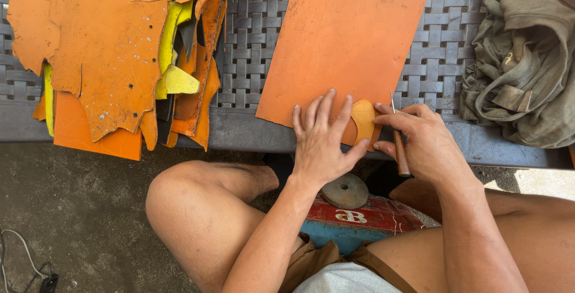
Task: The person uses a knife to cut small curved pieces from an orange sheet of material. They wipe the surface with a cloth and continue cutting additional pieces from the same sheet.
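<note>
Near the middle of the frame the left hand [320, 143] lies flat, fingers spread apart, pressing down on a small curved tan template piece [363, 122] that sits on the lower right corner of a large rectangular orange leather sheet [341, 41]. Just to its right, the right hand [422, 143] has its fingers closed around a slim tool with a brown wooden handle and thin metal blade [399, 149]; the blade tip points up beside the right edge of the template, touching or almost touching the leather there. The sheet rests tilted on a grey woven-strap bench top [251, 41], its lower corner reaching the bench's smooth front edge. In the upper left of the frame a ragged pile of orange and yellow leather offcuts [120, 53] hangs over that front edge, well apart from the hands. At the upper right a crumpled olive-green cloth bundle [524, 65] lies on the bench. Below the hands, between the person's bare knees, a round grey metal disc [345, 191] rests on a red and blue box [359, 221]. The ground at lower left is bare concrete.
</note>
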